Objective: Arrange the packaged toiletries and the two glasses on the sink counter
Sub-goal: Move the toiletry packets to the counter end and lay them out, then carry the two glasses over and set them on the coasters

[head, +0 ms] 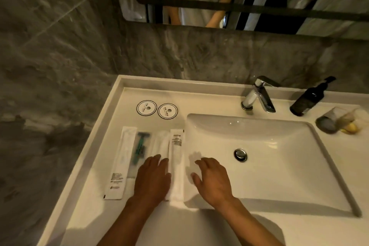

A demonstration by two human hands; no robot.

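Note:
Several long packaged toiletries lie side by side on the white counter (99, 195) left of the basin: a white packet (119, 162), a clear packet with a teal razor (140, 148), a white packet (160, 142) and a printed white packet (176, 158). My left hand (152, 177) rests flat on the third packet's near end, fingers apart. My right hand (211, 179) hovers over the basin's left rim, fingers spread, holding nothing. Two round paper coasters (146, 108) (167, 111) lie behind the packets. Two glasses (339, 120) lie blurred on their sides at the far right.
The basin (269, 158) with its drain (240, 154) fills the middle. A chrome tap (257, 96) and a dark pump bottle (309, 98) stand at the back right. A mirror hangs above the grey stone wall.

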